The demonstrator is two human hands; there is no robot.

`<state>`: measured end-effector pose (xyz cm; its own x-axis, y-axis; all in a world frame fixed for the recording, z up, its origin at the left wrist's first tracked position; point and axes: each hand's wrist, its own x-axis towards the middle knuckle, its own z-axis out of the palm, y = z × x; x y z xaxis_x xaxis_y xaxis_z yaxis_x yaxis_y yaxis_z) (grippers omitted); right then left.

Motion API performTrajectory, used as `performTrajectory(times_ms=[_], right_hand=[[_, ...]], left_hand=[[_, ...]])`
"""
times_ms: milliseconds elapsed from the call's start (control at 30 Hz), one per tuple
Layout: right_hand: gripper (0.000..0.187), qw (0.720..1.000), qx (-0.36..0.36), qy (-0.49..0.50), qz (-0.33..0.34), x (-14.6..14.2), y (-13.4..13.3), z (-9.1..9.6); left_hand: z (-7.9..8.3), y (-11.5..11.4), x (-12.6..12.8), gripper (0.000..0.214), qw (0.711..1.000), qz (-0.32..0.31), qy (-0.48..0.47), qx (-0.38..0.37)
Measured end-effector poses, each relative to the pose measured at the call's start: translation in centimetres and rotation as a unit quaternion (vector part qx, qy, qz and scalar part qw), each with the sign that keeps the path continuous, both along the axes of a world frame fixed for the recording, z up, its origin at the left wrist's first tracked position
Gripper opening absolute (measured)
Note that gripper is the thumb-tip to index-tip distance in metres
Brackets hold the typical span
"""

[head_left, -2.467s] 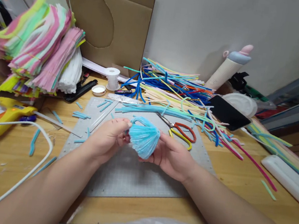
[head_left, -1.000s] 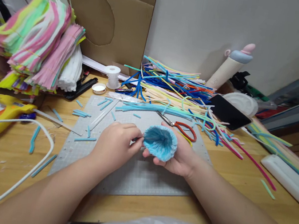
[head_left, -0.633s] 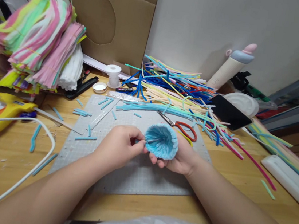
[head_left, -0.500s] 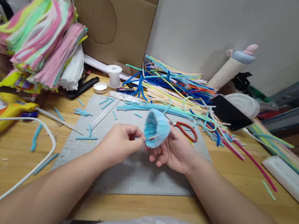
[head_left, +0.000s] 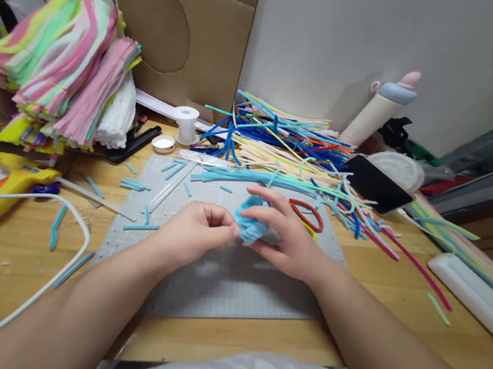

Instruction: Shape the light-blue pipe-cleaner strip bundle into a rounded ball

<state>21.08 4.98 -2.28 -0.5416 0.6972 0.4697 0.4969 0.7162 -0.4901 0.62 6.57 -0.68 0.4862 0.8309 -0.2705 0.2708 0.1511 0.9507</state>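
Note:
A light blue cup-shaped piece woven from fuzzy pipe cleaners is held above the grey cutting mat. My right hand wraps over it from the right, fingers curled across its top, hiding most of it. My left hand pinches its left edge with thumb and fingertips closed. Both hands hover over the middle of the mat.
Red-handled scissors lie just behind my right hand. A heap of coloured pipe cleaners fills the back. A yellow glue gun and white cord lie left; bundled pastel pipe cleaners, cardboard, phone, bottle.
The blue piece was turned from open side facing me to tipped over, and my right hand shifted from cradling it underneath to covering it from above. My left hand kept pinching its edge.

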Motion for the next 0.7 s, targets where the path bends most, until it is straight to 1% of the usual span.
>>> performTrajectory(times_ms=[67, 133, 200, 267, 333, 400, 433, 500, 567, 600, 633, 667, 700], right_hand=[[0.046, 0.993, -0.093, 0.068, 0.041, 0.0, 0.2, -0.1], [0.052, 0.974, -0.182, 0.123, 0.062, -0.1, 0.1, -0.3], [0.053, 0.944, -0.269, 0.179, 0.067, -0.4, -0.2, -0.5], [0.048, 0.899, -0.361, 0.238, 0.066, -0.7, -0.5, -0.6], [0.038, 0.838, -0.459, 0.289, 0.055, -1.1, -0.6, -0.8], [0.030, 0.762, -0.552, 0.334, 0.041, -1.3, -0.6, -1.0], [0.028, 0.718, -0.600, 0.350, 0.041, -1.3, -0.6, -1.1], [0.032, 0.619, -0.695, 0.360, 0.070, -1.1, -0.4, -1.1], [0.039, 0.518, -0.771, 0.349, 0.126, -0.9, -0.2, -1.0], [0.042, 0.477, -0.794, 0.345, 0.154, -0.9, -0.1, -0.8], [0.044, 0.449, -0.806, 0.344, 0.177, -0.8, 0.0, -0.7], [0.045, 0.435, -0.809, 0.344, 0.192, -0.9, 0.0, -0.6], [0.046, 0.438, -0.807, 0.344, 0.199, -1.0, -0.1, -0.4]], left_hand=[[0.4, -0.1, -0.1, 0.019, 0.999, -0.023, -0.031, -0.006], [0.7, -0.2, -0.2, 0.019, 0.998, -0.034, -0.055, 0.007], [1.0, -0.2, -0.3, 0.016, 0.996, -0.041, -0.057, 0.053], [1.3, -0.1, -0.3, 0.014, 0.989, -0.036, -0.022, 0.141], [1.4, 0.0, -0.4, 0.013, 0.967, -0.025, 0.038, 0.251], [1.3, 0.0, -0.5, 0.014, 0.933, -0.025, 0.087, 0.347], [1.3, 0.0, -0.5, 0.015, 0.916, -0.028, 0.105, 0.386], [1.0, 0.0, -0.5, 0.015, 0.884, -0.033, 0.132, 0.446], [0.8, -0.1, -0.6, 0.015, 0.855, -0.030, 0.156, 0.494], [0.8, -0.2, -0.6, 0.015, 0.841, -0.028, 0.165, 0.515], [0.7, -0.2, -0.6, 0.016, 0.829, -0.025, 0.170, 0.532], [0.7, -0.3, -0.6, 0.016, 0.822, -0.022, 0.170, 0.543], [0.7, -0.3, -0.6, 0.016, 0.821, -0.018, 0.167, 0.546]])
